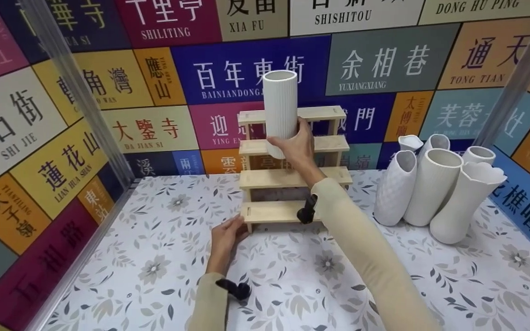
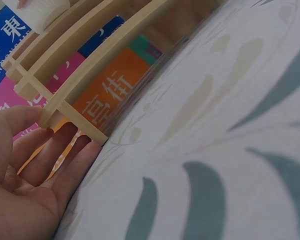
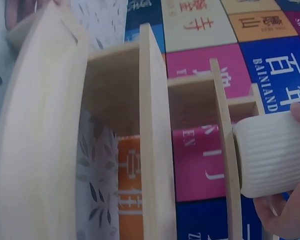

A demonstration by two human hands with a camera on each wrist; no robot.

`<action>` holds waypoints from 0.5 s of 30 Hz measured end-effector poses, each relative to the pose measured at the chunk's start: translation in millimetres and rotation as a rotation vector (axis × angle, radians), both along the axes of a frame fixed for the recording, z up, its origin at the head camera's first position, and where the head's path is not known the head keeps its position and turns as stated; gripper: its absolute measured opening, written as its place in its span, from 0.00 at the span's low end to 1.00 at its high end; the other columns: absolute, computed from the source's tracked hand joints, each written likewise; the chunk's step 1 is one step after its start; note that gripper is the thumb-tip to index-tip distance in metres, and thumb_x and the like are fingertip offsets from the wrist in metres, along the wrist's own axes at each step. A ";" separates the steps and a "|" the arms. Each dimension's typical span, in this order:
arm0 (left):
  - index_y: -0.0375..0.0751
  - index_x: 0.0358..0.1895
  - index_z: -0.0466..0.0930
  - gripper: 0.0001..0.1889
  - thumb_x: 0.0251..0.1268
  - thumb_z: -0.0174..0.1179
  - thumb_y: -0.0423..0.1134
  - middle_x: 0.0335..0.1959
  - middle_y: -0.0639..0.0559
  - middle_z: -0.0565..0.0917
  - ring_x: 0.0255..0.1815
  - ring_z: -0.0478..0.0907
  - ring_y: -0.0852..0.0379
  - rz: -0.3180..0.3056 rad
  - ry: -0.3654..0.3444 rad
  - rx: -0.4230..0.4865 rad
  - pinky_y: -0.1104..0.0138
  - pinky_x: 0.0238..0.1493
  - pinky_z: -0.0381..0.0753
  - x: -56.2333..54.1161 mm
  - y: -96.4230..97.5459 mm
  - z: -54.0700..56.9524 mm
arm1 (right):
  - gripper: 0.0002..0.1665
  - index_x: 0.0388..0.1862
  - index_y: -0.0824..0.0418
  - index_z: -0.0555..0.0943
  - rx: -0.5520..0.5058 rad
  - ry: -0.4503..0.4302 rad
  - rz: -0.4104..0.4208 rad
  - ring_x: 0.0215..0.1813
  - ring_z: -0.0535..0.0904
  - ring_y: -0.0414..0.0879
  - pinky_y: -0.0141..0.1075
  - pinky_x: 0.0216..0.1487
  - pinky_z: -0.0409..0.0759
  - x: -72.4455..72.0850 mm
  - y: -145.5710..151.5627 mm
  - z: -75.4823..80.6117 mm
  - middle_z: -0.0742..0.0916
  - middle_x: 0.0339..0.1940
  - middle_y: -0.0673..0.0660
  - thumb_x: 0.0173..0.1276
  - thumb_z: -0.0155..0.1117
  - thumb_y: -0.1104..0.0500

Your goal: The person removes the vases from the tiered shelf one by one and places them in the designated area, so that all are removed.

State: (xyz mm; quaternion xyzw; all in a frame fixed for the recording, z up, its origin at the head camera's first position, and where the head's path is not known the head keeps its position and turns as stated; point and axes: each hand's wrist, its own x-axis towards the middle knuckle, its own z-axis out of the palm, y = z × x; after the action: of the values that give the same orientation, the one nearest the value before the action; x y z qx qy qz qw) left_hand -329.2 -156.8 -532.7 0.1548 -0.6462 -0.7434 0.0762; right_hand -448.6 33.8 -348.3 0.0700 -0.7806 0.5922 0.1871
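A white ribbed cylindrical vase [image 1: 279,105] is upright in my right hand [image 1: 298,145], which grips its lower part, thumb on one side and fingers on the other. It is in front of the upper steps of a pale wooden four-step stand [image 1: 288,178]. In the right wrist view the vase [image 3: 272,152] has its base close by a step board [image 3: 226,150]; whether they touch I cannot tell. My left hand [image 1: 226,239] holds the stand's front left corner low down. Its thumb and fingers bend around the board end and leg [image 2: 82,122] in the left wrist view.
Several white vases stand grouped to the right of the stand, including a scalloped-rim one [image 1: 465,202] and a diamond-textured one [image 1: 394,188]. Leaf-patterned cloth [image 1: 154,294] covers the table. Behind rises a colorful sign-covered wall [image 1: 251,69], with clear upright edges [image 1: 76,87] at both sides.
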 end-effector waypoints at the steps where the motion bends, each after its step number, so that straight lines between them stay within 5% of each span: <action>1: 0.35 0.64 0.77 0.24 0.69 0.64 0.43 0.57 0.34 0.84 0.52 0.87 0.45 0.002 -0.004 0.003 0.63 0.52 0.89 -0.5 0.0 0.1 | 0.54 0.74 0.56 0.64 -0.005 0.001 -0.003 0.69 0.74 0.51 0.46 0.73 0.74 3.3 1.0 -0.2 0.76 0.69 0.57 0.51 0.82 0.49; 15: 0.35 0.62 0.78 0.22 0.69 0.64 0.41 0.53 0.34 0.86 0.50 0.88 0.47 -0.001 0.009 0.036 0.64 0.50 0.90 1.9 0.2 1.5 | 0.55 0.75 0.56 0.63 -0.169 -0.010 0.040 0.67 0.75 0.55 0.48 0.66 0.81 55.1 22.4 -18.9 0.77 0.67 0.60 0.50 0.83 0.54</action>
State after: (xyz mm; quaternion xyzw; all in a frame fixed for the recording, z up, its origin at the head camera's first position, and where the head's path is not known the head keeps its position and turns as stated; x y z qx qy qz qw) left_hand -327.2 -156.7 -531.1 0.1524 -0.6323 -0.7558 0.0760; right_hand -393.4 56.2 -367.2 0.0668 -0.7271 0.6601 0.1766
